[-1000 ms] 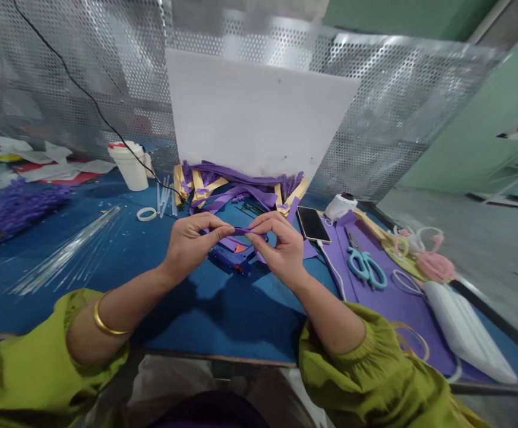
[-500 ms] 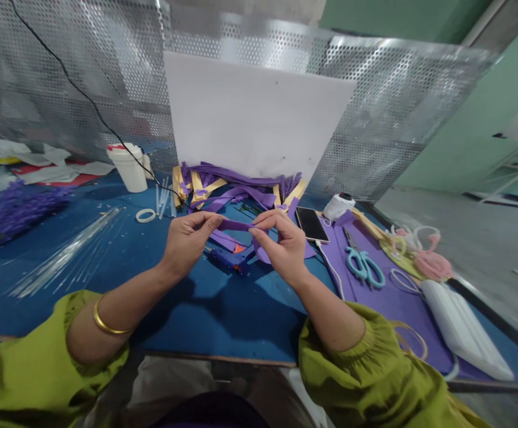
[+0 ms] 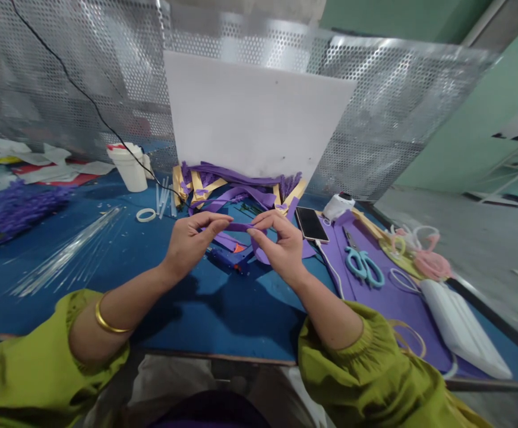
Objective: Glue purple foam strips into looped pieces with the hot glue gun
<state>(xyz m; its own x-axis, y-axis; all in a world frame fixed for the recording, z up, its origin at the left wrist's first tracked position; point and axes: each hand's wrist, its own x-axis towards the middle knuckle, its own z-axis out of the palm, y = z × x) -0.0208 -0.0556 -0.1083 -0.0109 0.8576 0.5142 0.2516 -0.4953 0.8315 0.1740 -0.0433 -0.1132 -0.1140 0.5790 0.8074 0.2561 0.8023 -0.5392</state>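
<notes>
A narrow purple strip (image 3: pixel 241 227) is stretched between my two hands above the table. My left hand (image 3: pixel 190 244) pinches its left part between thumb and forefinger. At the other side, the thumb and fingers of my right hand (image 3: pixel 283 245) are closed on it, and more of the purple material curls down beside them. Just below the strip lies a blue glue gun (image 3: pixel 230 261) with an orange part, partly covered by purple strips. Behind my hands are several cream-coloured pieces (image 3: pixel 212 189) with purple sprigs and strips.
On the right are a phone (image 3: pixel 311 224), turquoise-handled scissors (image 3: pixel 366 267) on a purple sheet (image 3: pixel 366 315), and a white power strip-like block (image 3: pixel 466 330). To the left stand a white cup (image 3: pixel 129 167), a tape ring (image 3: pixel 145 215), clear thin rods (image 3: pixel 69 252) and purple flowers (image 3: pixel 18 211).
My left hand has shifted slightly right along the strip, so less of it shows between the hands. My right hand has moved slightly left.
</notes>
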